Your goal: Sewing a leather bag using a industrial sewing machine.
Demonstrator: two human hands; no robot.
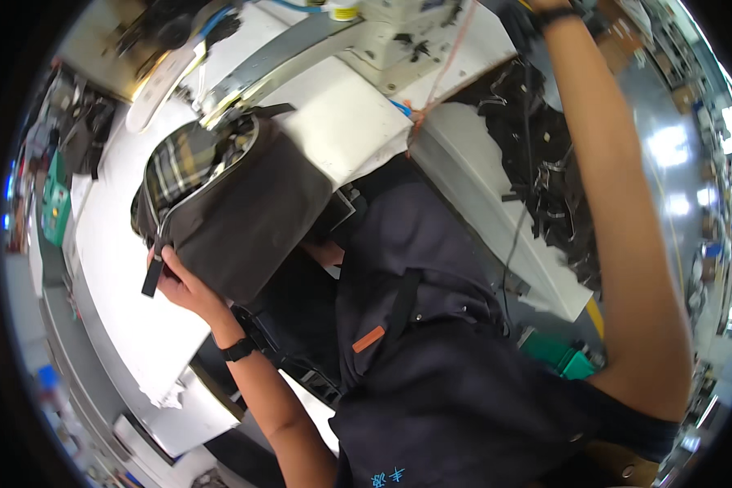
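A dark brown-grey zippered bag [248, 213] lies tilted on the white sewing table, its zip open on a plaid lining [185, 163]. My left hand [185, 286] is closed on the bag's near left corner, fingers at the zip's end, where a black tab [151, 277] hangs. The bag's far end sits at the needle area of a sewing machine [281, 61]. My right arm reaches far up to the right; only a sliver of my right hand [547, 4] shows past a dark wristband, beside a dark blurred shape, and its fingers are hidden.
White tabletop [110, 268] spreads left of the bag. A pile of dark pieces with metal fittings [545, 175] lies on the right, beside a white panel [496, 195]. A dark cable [519, 236] hangs there. A green container [557, 351] stands low right. My dark apron [431, 244] borders the table.
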